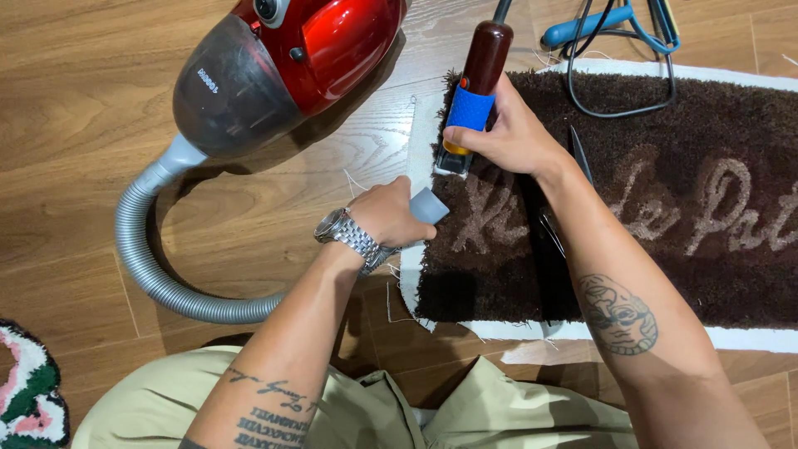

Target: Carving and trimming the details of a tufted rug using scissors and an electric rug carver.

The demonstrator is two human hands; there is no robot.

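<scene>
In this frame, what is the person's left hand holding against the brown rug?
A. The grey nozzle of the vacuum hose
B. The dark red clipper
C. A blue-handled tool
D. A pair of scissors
A. The left hand grips the grey nozzle at the brown rug's edge, while the right hand holds the dark red clipper.

A wooden plank floor (100, 125) carries everything. On it stands a red vacuum cleaner (283, 66) with its grey ribbed hose (145, 258) curling across the boards. A dark brown tufted rug (665, 208) with white backing edges lies flat at right. A small multicoloured rug (29, 391) lies at the lower left corner.
</scene>
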